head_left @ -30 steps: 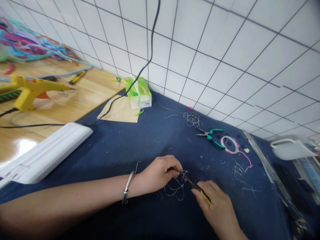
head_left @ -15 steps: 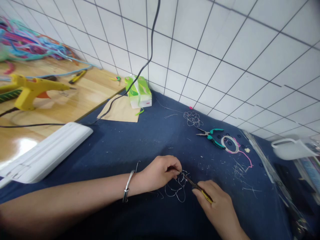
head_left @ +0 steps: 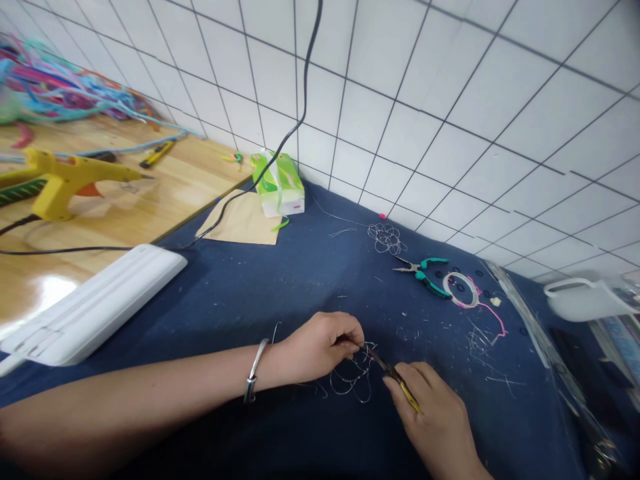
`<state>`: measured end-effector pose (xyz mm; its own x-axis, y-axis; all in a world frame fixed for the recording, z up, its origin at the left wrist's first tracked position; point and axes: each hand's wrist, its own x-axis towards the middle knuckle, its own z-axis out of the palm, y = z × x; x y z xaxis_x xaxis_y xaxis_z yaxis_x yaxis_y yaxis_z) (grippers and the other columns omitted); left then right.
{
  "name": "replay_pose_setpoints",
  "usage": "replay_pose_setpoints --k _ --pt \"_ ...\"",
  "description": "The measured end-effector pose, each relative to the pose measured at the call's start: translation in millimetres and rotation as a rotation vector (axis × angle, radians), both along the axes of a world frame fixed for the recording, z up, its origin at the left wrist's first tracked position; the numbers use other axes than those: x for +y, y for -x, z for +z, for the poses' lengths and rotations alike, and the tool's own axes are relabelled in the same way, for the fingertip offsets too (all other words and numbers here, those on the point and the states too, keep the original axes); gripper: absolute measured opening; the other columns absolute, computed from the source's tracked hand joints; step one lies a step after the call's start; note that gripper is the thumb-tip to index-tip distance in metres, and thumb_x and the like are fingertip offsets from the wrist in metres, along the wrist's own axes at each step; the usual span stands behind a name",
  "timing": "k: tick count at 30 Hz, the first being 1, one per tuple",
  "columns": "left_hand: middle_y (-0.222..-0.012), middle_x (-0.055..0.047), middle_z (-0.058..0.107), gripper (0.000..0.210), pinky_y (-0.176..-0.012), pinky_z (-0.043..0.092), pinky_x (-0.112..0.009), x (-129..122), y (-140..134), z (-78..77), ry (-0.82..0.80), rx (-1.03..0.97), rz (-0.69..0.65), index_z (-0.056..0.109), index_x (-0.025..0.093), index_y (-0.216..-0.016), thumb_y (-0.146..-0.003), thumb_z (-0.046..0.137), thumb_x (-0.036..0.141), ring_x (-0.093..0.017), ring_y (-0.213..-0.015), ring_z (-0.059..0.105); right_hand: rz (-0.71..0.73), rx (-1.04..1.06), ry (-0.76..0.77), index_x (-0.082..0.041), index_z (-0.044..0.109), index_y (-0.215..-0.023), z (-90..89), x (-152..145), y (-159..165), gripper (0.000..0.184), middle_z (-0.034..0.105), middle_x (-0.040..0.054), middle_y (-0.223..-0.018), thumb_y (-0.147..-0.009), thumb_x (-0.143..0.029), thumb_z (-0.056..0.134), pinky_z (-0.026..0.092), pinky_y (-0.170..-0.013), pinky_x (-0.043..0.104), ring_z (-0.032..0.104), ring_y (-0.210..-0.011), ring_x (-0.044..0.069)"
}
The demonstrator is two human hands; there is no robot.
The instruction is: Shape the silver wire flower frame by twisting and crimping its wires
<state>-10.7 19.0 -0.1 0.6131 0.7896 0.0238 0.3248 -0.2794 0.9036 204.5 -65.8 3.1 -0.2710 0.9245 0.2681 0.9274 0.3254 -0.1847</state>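
My left hand [head_left: 325,343] pinches part of a looped silver wire piece [head_left: 354,385], whose thin loops hang below and right of the fingertips. My right hand [head_left: 433,407] is closed around yellow-handled pliers [head_left: 404,388]. Their dark jaws point up and left, at the wire close beside my left fingertips; whether they are clamped on it I cannot make out. A second pair of pliers [head_left: 423,273] with teal handles lies farther back, jaws apart. Behind it rests another bundle of wire loops [head_left: 386,237].
A white roll with pink cord [head_left: 461,291] and wire scraps [head_left: 481,341] lie at right. A tissue pack [head_left: 281,187] stands by the tiled wall. At left are a white power strip [head_left: 100,303], a yellow glue gun [head_left: 65,180] and a black cable [head_left: 295,130].
My right hand and the yellow-handled pliers have turned very slightly, the handles closer together. The left hand keeps its pinch in nearly the same place.
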Motion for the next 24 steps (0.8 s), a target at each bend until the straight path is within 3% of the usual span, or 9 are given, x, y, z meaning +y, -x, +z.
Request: replay_pose_setpoints --k 12,17,24 --pt "-0.071 0.001 0.057 0.011 -0.054 0.04 -0.018 -2.6 -2.8 -0.5 0.059 -0.046 0.015 0.057 0.016 -0.077 -0.076 0.048 0.009 -0.008 -0.059 0.051 0.043 0.105 0.202 -0.023 0.059 -0.085 8.2 4.8 -3.1 0.018 0.059 -0.0005 -0.073 -0.085 -0.033 0.045 0.045 -0.057 0.019 0.057 -0.063 0.01" --pt "-0.069 0.002 0.057 0.011 -0.052 0.04 -0.018 -2.3 -2.5 -2.4 0.089 -0.048 0.008 0.057 0.016 -0.076 -0.075 0.048 0.009 -0.007 -0.057 0.052 0.041 0.127 0.15 -0.023 0.059 -0.089 5.0 4.0 -3.4 0.017 0.059 0.0003 -0.076 -0.084 -0.033 0.046 0.045 -0.061 0.02 0.057 -0.064 0.01" --pt "-0.073 0.001 0.058 0.013 -0.057 0.041 -0.019 -0.6 -1.1 -1.5 -0.011 -0.016 -0.016 0.059 0.017 -0.076 -0.074 0.049 0.008 -0.009 -0.062 0.052 0.0 0.017 0.063 -0.022 0.06 -0.092 0.3 -1.4 -1.0 0.02 0.059 0.0024 -0.077 -0.085 -0.034 0.046 0.045 -0.064 0.022 0.057 -0.066 0.012"
